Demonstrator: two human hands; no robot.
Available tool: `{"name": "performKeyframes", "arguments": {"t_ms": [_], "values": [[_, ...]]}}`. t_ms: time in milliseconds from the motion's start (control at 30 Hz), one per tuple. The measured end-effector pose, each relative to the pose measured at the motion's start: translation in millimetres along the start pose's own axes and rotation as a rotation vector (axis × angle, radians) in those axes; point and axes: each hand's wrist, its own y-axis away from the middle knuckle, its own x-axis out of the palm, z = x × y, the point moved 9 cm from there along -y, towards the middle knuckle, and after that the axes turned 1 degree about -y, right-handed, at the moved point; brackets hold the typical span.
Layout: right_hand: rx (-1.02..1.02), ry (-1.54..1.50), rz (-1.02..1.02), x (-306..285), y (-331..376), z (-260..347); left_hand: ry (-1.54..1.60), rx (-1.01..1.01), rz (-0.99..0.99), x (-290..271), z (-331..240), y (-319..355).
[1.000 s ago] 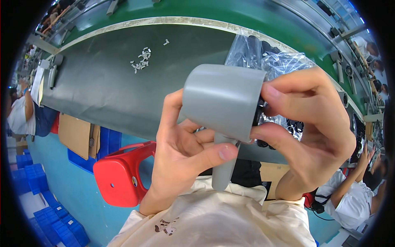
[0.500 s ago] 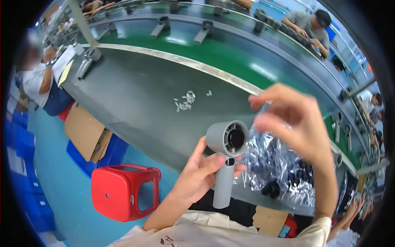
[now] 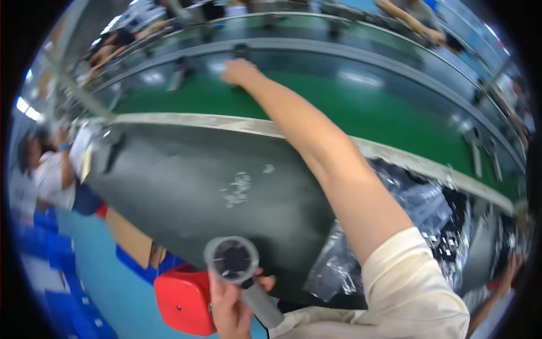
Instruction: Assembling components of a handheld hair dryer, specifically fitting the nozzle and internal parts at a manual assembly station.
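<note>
A red stool (image 3: 183,302) stands just left of the left hand (image 3: 228,308), below the dark table (image 3: 186,186). The left hand's fingers (image 3: 262,282) curl around the handle of a grey hair-dryer body (image 3: 234,263), its round open barrel just above them, over the table's near edge. Small white scraps (image 3: 240,189) lie on the table further up. The right hand (image 3: 240,72) reaches far across to the green conveyor (image 3: 361,107); how its fingers are set cannot be told. A clear plastic bag of dark parts (image 3: 423,214) lies right of that forearm.
</note>
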Motion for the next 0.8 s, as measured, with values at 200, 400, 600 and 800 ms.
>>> {"name": "performKeyframes", "arguments": {"t_ms": [200, 400, 600, 800], "values": [[-0.267, -0.087, -0.066, -48, 118, 22, 0.091, 0.019, 0.044, -13, -17, -5], [-0.162, 0.067, -0.082, -54, 336, 35, 0.234, -0.090, 0.290, 36, -11, -10], [-0.196, 0.234, -0.121, -36, 389, 65, 0.106, -0.111, 0.478, 62, -5, 26], [-0.180, -0.003, -0.138, -103, 407, 62, -0.117, -0.091, 0.462, 79, 5, 46]]}}
